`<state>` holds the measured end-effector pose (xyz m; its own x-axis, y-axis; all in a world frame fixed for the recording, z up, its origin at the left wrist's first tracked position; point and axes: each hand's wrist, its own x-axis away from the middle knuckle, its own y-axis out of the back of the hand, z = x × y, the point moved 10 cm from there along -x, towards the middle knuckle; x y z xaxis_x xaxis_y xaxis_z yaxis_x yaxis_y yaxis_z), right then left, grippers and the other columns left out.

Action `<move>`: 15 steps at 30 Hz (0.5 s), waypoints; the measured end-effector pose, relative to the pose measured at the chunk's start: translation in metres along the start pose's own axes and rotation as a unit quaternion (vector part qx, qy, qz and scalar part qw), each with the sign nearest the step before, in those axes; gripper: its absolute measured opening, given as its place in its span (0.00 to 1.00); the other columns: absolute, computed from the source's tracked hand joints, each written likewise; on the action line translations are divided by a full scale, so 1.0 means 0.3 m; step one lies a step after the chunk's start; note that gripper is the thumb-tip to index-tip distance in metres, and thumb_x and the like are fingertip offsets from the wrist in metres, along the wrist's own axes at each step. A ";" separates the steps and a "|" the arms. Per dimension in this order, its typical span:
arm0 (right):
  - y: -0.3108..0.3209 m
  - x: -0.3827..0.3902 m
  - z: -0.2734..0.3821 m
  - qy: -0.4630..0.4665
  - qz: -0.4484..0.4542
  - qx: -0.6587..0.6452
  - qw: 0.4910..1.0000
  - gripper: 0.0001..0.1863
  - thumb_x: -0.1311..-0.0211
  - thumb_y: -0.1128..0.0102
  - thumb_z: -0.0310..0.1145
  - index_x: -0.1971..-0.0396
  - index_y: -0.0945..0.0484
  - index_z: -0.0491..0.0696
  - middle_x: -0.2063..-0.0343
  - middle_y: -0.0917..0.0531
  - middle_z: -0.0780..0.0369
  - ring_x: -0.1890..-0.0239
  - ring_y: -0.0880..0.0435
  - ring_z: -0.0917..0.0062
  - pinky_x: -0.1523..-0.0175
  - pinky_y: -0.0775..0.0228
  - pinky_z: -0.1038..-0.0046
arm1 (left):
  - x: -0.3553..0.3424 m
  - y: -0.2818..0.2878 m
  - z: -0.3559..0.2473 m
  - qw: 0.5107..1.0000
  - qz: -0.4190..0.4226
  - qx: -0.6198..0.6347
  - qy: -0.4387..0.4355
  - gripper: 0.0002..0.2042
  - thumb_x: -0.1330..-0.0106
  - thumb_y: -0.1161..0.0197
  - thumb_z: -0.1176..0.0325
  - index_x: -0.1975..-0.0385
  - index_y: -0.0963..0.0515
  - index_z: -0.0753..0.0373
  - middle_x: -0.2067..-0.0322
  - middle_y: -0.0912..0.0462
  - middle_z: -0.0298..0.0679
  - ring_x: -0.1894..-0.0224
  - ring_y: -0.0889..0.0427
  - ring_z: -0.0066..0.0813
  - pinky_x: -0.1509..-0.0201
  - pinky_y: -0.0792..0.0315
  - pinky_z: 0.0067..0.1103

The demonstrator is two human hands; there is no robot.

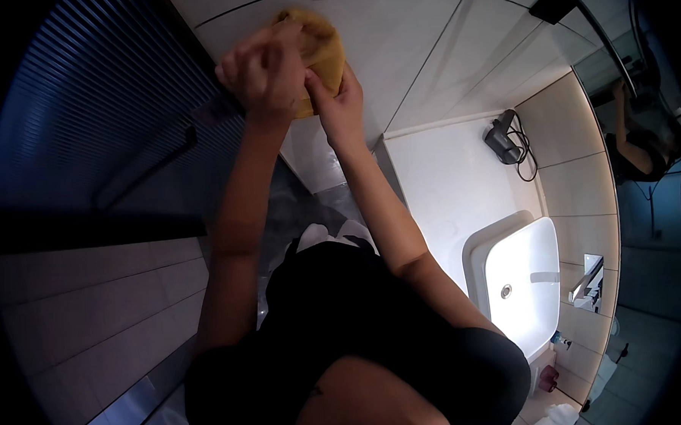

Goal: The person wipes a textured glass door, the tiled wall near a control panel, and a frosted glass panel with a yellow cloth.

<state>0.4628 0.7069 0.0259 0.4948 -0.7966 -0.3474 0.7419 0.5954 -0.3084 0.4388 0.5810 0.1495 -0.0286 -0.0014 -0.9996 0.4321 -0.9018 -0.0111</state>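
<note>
Pale tiled wall (394,50): twelve o'clock.
Right hand (341,106): gripping yellow fabric cloth (323,44).
Left hand (266,73): grip unclear.
Cloth: rearranging, apparently; next needs steadiness.

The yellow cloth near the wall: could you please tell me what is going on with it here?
A person holds a mustard-yellow fabric cloth in front of the pale tiled wall. The right hand grips its lower part, thumb in front; the left hand, blurred, is over its left side, so its hold is unclear. To the right, a dark grey hair dryer lies on the white counter, beyond the white rectangular basin.
</note>
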 end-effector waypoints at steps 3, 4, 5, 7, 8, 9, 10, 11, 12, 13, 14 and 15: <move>0.018 -0.008 0.004 0.018 -0.011 0.026 0.999 0.17 0.42 0.37 0.31 0.55 0.26 0.41 0.63 0.17 0.61 0.61 0.20 0.79 0.54 0.29 0.76 | 0.075 -0.060 0.038 0.993 0.092 0.080 -0.003 0.08 0.45 0.34 0.75 0.66 0.20 0.60 0.65 0.20 0.37 0.63 0.23 0.36 0.52 0.31 0.30; 0.029 -0.009 -0.004 0.019 -0.012 0.036 0.999 0.17 0.42 0.37 0.31 0.55 0.25 0.41 0.63 0.17 0.60 0.62 0.20 0.78 0.55 0.28 0.76 | 0.097 -0.074 0.039 0.991 0.105 0.076 0.019 0.10 0.44 0.35 0.73 0.62 0.21 0.62 0.62 0.21 0.38 0.60 0.24 0.38 0.50 0.32 0.32; 0.042 -0.012 -0.018 0.007 -0.009 0.045 0.999 0.16 0.43 0.36 0.31 0.56 0.25 0.41 0.64 0.17 0.60 0.62 0.19 0.78 0.55 0.28 0.76 | 0.120 -0.090 0.021 0.990 0.117 0.071 0.041 0.13 0.43 0.35 0.72 0.58 0.22 0.63 0.60 0.22 0.40 0.57 0.24 0.39 0.48 0.33 0.34; 0.078 -0.021 -0.030 -0.018 0.000 0.062 0.998 0.14 0.43 0.36 0.30 0.58 0.25 0.41 0.65 0.17 0.60 0.62 0.19 0.78 0.54 0.28 0.75 | 0.157 -0.095 -0.024 0.985 0.148 0.057 0.074 0.19 0.40 0.38 0.68 0.49 0.27 0.65 0.52 0.25 0.45 0.49 0.27 0.43 0.44 0.37 0.40; 0.102 -0.024 -0.020 -0.020 0.004 0.101 0.995 0.14 0.43 0.36 0.30 0.58 0.25 0.42 0.65 0.17 0.59 0.62 0.19 0.77 0.55 0.28 0.75 | 0.181 -0.088 -0.054 0.981 0.165 0.052 0.084 0.22 0.38 0.40 0.66 0.45 0.31 0.66 0.48 0.28 0.47 0.45 0.30 0.46 0.41 0.39 0.43; 0.127 -0.020 -0.003 -0.021 0.009 0.141 0.990 0.14 0.42 0.37 0.30 0.58 0.25 0.42 0.65 0.18 0.59 0.62 0.19 0.77 0.55 0.27 0.74 | 0.219 -0.097 -0.068 0.978 0.181 0.047 0.094 0.26 0.37 0.42 0.64 0.40 0.34 0.66 0.43 0.31 0.49 0.40 0.33 0.49 0.39 0.42 0.47; 0.139 -0.011 0.016 -0.022 0.015 0.178 0.984 0.14 0.42 0.37 0.30 0.58 0.26 0.42 0.65 0.18 0.58 0.62 0.19 0.76 0.55 0.27 0.74 | 0.269 -0.135 -0.074 0.965 0.240 0.043 0.094 0.32 0.33 0.48 0.56 0.35 0.45 0.71 0.35 0.46 0.56 0.33 0.48 0.59 0.34 0.54 0.53; 0.162 0.002 0.027 -0.006 0.006 0.175 0.985 0.14 0.41 0.38 0.30 0.57 0.27 0.42 0.64 0.18 0.59 0.62 0.19 0.76 0.55 0.27 0.74 | 0.295 -0.142 -0.068 0.964 0.243 0.032 0.104 0.33 0.34 0.47 0.55 0.36 0.44 0.72 0.35 0.45 0.56 0.33 0.48 0.60 0.34 0.53 0.52; 0.208 0.014 0.026 0.014 -0.008 0.176 0.984 0.14 0.41 0.38 0.30 0.56 0.27 0.42 0.63 0.19 0.59 0.62 0.19 0.76 0.55 0.27 0.74 | 0.295 -0.153 -0.085 0.963 0.243 0.027 0.115 0.34 0.35 0.46 0.53 0.37 0.43 0.73 0.36 0.44 0.57 0.34 0.47 0.61 0.34 0.52 0.51; 0.249 0.031 0.018 0.032 -0.017 0.175 0.984 0.15 0.40 0.39 0.30 0.56 0.28 0.43 0.63 0.19 0.59 0.61 0.20 0.75 0.55 0.27 0.73 | 0.298 -0.162 -0.089 0.961 0.244 0.018 0.128 0.35 0.36 0.44 0.52 0.38 0.42 0.74 0.36 0.44 0.57 0.34 0.47 0.62 0.34 0.51 0.50; 0.297 0.050 -0.005 0.020 -0.026 0.178 0.984 0.15 0.40 0.39 0.30 0.55 0.28 0.43 0.62 0.20 0.59 0.61 0.20 0.76 0.55 0.27 0.74 | 0.288 -0.175 -0.087 0.963 0.236 0.027 0.129 0.38 0.34 0.49 0.47 0.38 0.44 0.77 0.36 0.46 0.61 0.33 0.51 0.68 0.34 0.53 0.52; 0.347 0.075 -0.027 0.006 -0.035 0.181 0.983 0.15 0.39 0.40 0.30 0.54 0.29 0.43 0.61 0.20 0.59 0.60 0.20 0.76 0.54 0.27 0.74 | 0.259 -0.176 -0.074 0.970 0.204 0.010 0.134 0.38 0.34 0.50 0.46 0.37 0.45 0.76 0.36 0.47 0.61 0.33 0.52 0.69 0.34 0.55 0.53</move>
<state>0.5475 0.7517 -0.0213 0.4330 -0.8316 -0.3478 0.8873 0.4611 0.0024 0.4338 0.6381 0.0717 0.3770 -0.2501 -0.8918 0.3401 -0.8582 0.3845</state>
